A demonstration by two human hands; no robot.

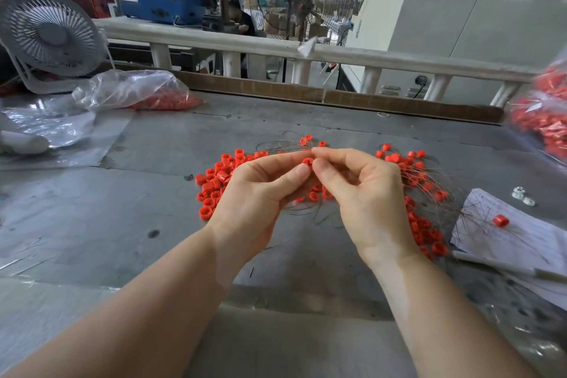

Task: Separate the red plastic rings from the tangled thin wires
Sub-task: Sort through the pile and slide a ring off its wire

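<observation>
A red plastic ring (307,161) is pinched between the fingertips of my left hand (257,193) and my right hand (365,193), held above the grey table (153,193). Thin dark wires (285,147) run from the fingers toward a few rings (306,139) just beyond. A heap of loose red rings (214,181) lies left of my hands. Another spread of rings tangled in wires (420,181) lies to the right, partly hidden by my right hand.
A clear bag of red rings (153,95) lies at the back left beside a white fan (49,31). A second bag of rings (543,120) sits at the right edge. Paper (521,236) with one ring (500,220) lies at the right. A white railing (276,46) borders the far side.
</observation>
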